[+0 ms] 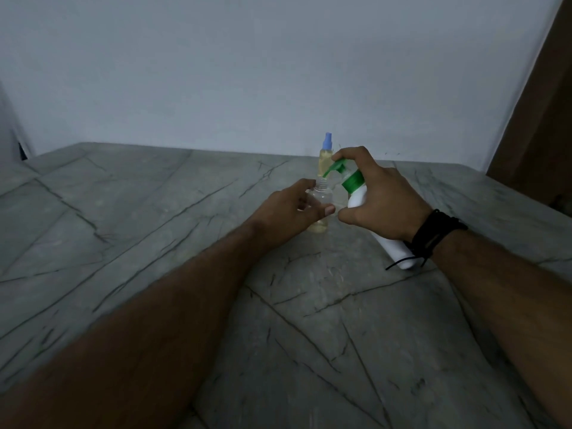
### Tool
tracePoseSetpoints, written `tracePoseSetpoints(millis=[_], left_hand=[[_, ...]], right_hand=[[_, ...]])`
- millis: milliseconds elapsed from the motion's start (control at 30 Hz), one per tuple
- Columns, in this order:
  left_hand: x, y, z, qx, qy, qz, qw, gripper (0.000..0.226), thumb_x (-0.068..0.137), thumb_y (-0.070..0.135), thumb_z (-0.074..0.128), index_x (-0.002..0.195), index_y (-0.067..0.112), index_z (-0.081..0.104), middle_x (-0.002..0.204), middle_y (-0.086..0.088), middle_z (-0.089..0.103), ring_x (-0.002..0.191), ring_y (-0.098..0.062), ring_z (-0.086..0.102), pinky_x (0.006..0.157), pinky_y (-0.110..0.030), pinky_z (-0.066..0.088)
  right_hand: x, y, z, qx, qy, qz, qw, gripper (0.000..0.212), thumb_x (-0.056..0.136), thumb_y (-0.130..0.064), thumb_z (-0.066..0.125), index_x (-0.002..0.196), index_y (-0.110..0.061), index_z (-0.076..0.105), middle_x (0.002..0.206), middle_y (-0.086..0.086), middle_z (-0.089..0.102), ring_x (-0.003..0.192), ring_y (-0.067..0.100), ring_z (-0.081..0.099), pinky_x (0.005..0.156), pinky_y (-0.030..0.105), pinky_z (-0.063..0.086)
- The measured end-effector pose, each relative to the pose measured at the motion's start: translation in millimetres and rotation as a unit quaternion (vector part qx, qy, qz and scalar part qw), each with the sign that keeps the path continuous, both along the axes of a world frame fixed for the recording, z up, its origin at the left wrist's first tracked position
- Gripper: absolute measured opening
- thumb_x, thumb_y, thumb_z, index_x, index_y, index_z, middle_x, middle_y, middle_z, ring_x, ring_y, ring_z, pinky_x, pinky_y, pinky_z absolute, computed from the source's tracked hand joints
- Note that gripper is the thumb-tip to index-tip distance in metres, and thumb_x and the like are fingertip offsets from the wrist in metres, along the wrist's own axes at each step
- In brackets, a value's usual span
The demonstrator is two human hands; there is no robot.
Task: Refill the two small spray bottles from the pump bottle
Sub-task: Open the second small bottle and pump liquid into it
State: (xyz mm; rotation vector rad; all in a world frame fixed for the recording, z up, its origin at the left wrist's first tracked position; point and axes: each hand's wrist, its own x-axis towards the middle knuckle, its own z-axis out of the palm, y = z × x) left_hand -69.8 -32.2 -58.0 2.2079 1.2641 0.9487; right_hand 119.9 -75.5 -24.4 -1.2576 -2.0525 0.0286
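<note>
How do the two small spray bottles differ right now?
The far spray bottle wears its blue spray cap; the near spray bottle is uncapped, its threaded neck bare. The far one looks nearly full of yellowish liquid; the near one holds little. The far one stands free; the left hand holds the near one. Both are clear.

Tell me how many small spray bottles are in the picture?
2. One open bottle without a cap stands on the table, held by the left hand. One capped bottle with a blue top stands behind it, near the wall. None seems hidden.
</note>
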Motion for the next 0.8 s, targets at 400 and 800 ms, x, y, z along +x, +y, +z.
tracePoseSetpoints(millis=[400,800], left_hand=[[0.2,-1.7,1.2,0.002,0.002,-0.007,1.000,0.062,0.085,0.056,0.062,0.137,0.027,0.045,0.108,0.014,0.064,0.108,-0.009,0.060,0.095,-0.030,0.047],[2.3,0.0,1.3,-0.009,0.015,0.003,1.000,0.065,0.086,0.057,0.060,0.140,0.027,0.041,0.118,0.010,0.063,0.106,-0.006,0.055,0.085,-0.024,0.042]], right_hand=[[0.3,-0.2,0.7,-0.002,0.005,0.001,1.000,0.074,0.067,-0.023,0.078,0.129,-0.036,0.039,0.082,-0.006,0.065,0.067,0.015,0.062,0.062,0.030,0.049],[-0.6,-0.6,0.7,-0.001,0.002,-0.002,1.000,0.074,0.067,-0.022,0.078,0.129,-0.035,0.040,0.077,-0.012,0.059,0.066,0.011,0.060,0.060,0.025,0.042]])
